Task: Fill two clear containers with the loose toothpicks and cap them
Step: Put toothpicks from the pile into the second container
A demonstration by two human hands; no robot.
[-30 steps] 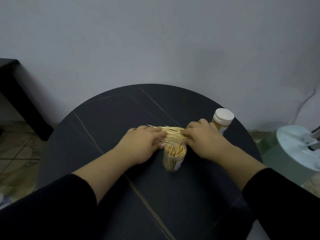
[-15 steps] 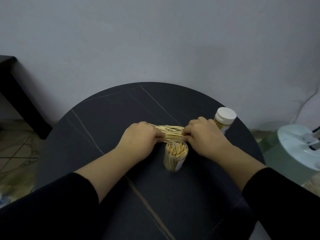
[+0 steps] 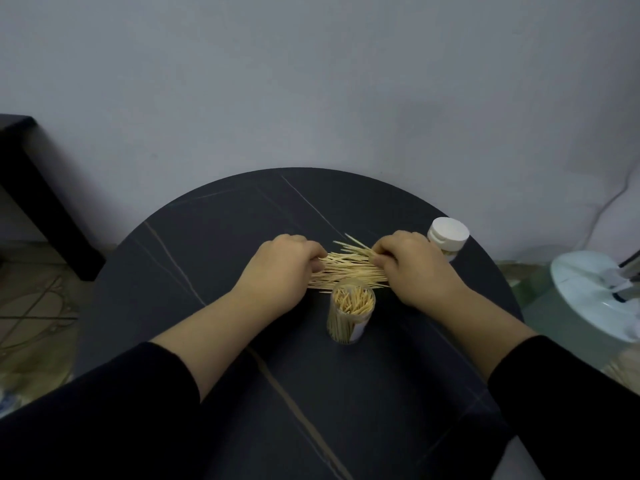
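Note:
A pile of loose toothpicks (image 3: 346, 268) lies on the round black table (image 3: 242, 216), fanned out between my hands. My left hand (image 3: 280, 268) has its fingers curled over the pile's left end. My right hand (image 3: 412, 268) pinches the right end with curled fingers and thumb. Just in front of the pile stands an uncapped clear container (image 3: 351, 315), upright and nearly full of toothpicks. A second container with a white cap (image 3: 447, 237) stands behind my right hand, partly hidden by it.
A grey wall rises close behind the table. A dark table leg (image 3: 38, 202) stands on the floor at the left. A white round device (image 3: 599, 292) with a cable sits off the table's right edge.
Both hands have drawn slightly apart. The toothpick pile between them has spread and shows more, with several sticks now fanning up toward the right.

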